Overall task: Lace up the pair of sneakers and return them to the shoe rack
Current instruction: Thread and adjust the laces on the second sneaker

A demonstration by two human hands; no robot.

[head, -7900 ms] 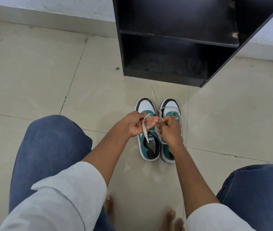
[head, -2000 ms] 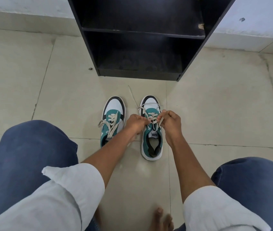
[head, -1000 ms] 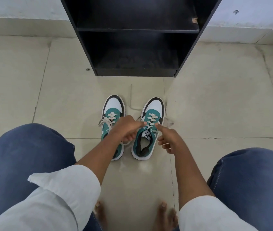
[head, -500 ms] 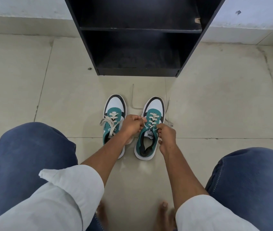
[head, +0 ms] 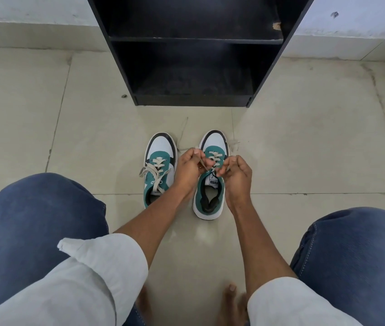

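Note:
Two teal, white and black sneakers stand side by side on the tiled floor, toes toward the rack. The left sneaker has cream laces threaded, with loose ends hanging over its left side. Over the laced front of the right sneaker, my left hand pinches one cream lace end and my right hand pinches the other. The hands hide the upper eyelets of this shoe. The black shoe rack stands just beyond, its two visible shelves bare.
My knees in blue jeans frame the lower left and right, and my bare feet rest on the floor below the shoes. A white wall with a skirting runs behind the rack. Beige tiles surround the sneakers.
Both hands rose from the shoe's tongue to above its front lacing, each now holding a lace end. Earlier the right sneaker was shifted apart from the left one.

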